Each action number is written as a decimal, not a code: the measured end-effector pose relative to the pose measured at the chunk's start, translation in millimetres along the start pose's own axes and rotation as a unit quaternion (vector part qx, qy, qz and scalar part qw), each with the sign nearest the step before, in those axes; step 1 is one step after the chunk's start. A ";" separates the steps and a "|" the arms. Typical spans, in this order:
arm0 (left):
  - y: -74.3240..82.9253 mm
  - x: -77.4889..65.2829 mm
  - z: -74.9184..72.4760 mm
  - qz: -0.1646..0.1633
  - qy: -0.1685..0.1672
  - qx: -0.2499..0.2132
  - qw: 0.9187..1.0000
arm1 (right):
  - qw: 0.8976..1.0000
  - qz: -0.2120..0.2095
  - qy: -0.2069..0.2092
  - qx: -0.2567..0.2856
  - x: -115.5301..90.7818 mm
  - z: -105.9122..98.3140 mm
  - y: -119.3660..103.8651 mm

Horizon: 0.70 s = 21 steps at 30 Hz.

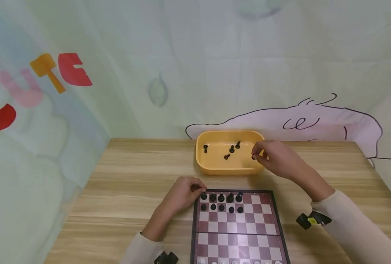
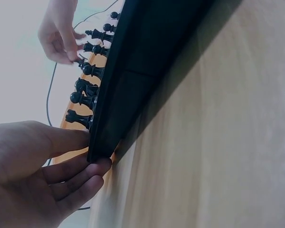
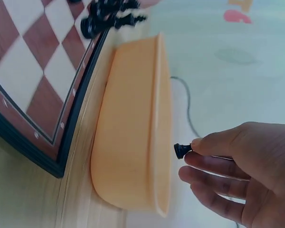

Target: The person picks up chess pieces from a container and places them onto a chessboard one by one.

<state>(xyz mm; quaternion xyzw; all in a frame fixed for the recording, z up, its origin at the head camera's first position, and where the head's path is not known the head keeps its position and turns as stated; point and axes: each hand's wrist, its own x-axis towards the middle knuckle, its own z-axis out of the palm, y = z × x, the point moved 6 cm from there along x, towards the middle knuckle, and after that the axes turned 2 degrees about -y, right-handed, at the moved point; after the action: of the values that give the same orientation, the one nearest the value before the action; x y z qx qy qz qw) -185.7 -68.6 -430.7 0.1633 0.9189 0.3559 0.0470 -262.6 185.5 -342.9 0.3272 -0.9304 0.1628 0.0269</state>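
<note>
Cream sleeve (image 1: 357,223) at three o'clock of a maroon-and-white chessboard (image 1: 238,240); yellow plastic tray (image 1: 231,171) at twelve. Left hand (image 1: 182,193), at ten, grips the board; jolting could topple black chessmen (image 1: 230,198). Right hand (image 1: 278,158), at one, pinches a small black piece (image 3: 182,150) that might slip.

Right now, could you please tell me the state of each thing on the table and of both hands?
Chessboard: opened out flat, partly set.
Standing black pieces: ten, upright, in two rows of five.
White pieces: along the near side, cut off by the head view's edge.
Yellow tray: upright, uncovered.
Loose black pieces: four, scattered inside it.
Left hand: gripping the board's far left corner.
Right hand: pinching.
Held black piece: in that pinch.
</note>
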 end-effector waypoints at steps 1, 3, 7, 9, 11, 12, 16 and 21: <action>-0.5 -0.1 -0.3 0.000 0.000 -0.001 1.000 | 1.000 -0.001 0.006 0.002 -4.5 -1.8 -2.2; -1.3 -0.4 -0.7 0.001 0.000 -0.005 1.000 | 1.000 -0.005 0.019 0.009 -13.4 -5.7 -7.9; -3.6 -0.7 -1.8 0.004 0.000 -0.013 1.000 | 0.999 -0.012 0.029 0.031 -29.5 -10.7 -21.4; -4.9 -1.0 -2.4 0.001 0.002 -0.016 1.000 | 0.998 -0.020 0.031 0.042 -36.8 -11.2 -28.9; -5.8 -1.2 -3.3 -0.003 0.002 -0.018 1.000 | 0.998 -0.025 0.025 0.058 -43.5 -9.7 -36.1; -6.2 -1.3 -3.7 -0.005 0.002 -0.019 1.000 | 0.997 -0.027 0.021 0.065 -46.7 -8.3 -39.2; -6.4 -1.6 -4.5 -0.002 -0.004 -0.022 1.000 | 0.996 -0.028 0.002 0.087 -59.4 1.0 -47.6; -5.9 0.2 -2.8 0.015 -0.008 -0.028 0.999 | 0.995 -0.015 -0.012 0.094 -74.3 19.1 -47.6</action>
<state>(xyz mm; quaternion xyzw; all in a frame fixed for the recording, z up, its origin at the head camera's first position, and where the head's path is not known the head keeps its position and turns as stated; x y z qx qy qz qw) -188.1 -74.4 -432.6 0.1780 0.9056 0.3812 0.0536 -173.8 189.1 -359.0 0.3444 -0.9061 0.2454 -0.0131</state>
